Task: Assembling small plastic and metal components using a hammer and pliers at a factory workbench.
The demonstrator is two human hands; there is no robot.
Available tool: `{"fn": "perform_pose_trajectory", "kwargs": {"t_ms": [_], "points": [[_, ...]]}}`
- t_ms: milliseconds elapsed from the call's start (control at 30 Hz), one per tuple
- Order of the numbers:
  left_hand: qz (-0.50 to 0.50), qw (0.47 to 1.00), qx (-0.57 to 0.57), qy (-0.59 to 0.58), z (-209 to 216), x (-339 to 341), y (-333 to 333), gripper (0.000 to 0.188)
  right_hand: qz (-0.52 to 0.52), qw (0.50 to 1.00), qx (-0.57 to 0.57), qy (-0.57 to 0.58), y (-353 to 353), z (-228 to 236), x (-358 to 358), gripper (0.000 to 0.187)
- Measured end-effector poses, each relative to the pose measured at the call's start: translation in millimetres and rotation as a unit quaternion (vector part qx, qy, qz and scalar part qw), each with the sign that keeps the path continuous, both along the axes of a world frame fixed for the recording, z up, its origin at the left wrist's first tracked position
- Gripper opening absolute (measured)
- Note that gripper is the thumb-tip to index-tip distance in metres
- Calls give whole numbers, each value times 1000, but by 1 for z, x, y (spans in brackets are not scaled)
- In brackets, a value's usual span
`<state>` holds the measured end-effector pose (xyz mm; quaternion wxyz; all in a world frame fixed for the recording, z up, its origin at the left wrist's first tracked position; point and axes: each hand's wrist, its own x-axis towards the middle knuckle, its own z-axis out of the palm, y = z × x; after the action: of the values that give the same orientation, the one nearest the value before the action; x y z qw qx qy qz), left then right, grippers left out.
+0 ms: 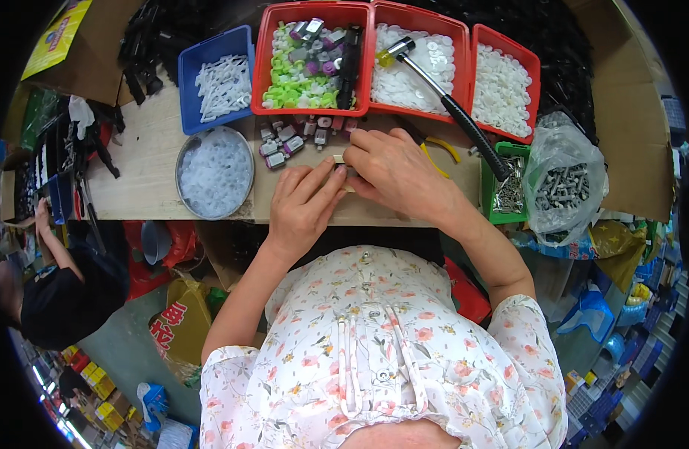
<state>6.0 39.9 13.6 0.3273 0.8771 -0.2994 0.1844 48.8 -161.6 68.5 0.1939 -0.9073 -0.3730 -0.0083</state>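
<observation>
At the table's near edge, my left hand (301,206) presses its fingertips against a small pale piece with a dark part (339,159). My right hand (395,170) is closed over the same spot from the other side, thumb and fingers pinched together. Its fingers cover most of what they grip, so I cannot make out its kind. Just beyond my hands lie several small grey metal-and-plastic motors (282,146), loose on the table. Yellow-handled pliers (443,150) rest beside my right hand, partly hidden by it.
Along the back stand a blue bin (187,97) and red bins (264,67) of small plastic parts. A hammer (449,105) lies across two bins. A round tray (178,179) sits left; a green box (500,217) and a bag of screws (561,179) sit right. Another person (75,292) is at far left.
</observation>
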Motion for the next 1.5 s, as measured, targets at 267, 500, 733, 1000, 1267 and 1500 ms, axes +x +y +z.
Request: {"fn": "perform_pose_trajectory", "kwargs": {"t_ms": [267,500,733,1000,1267,1500], "points": [[5,998,57,-2,26,3,5,34,-187,963,185,-67,-63,41,-55,14],[6,997,-38,70,61,51,2,22,-435,897,80,-3,-156,13,-85,10],[50,994,77,51,54,121,11,15,-408,913,16,-16,-158,1,-77,9],[28,992,88,85,57,134,11,14,-447,891,78,5,-166,7,-80,7],[58,865,-299,398,77,87,-3,10,-412,886,208,-40,-122,53,-77,8],[-98,614,-525,582,54,33,-25,16,-130,954,260,77,-36,50,-51,8]]}}
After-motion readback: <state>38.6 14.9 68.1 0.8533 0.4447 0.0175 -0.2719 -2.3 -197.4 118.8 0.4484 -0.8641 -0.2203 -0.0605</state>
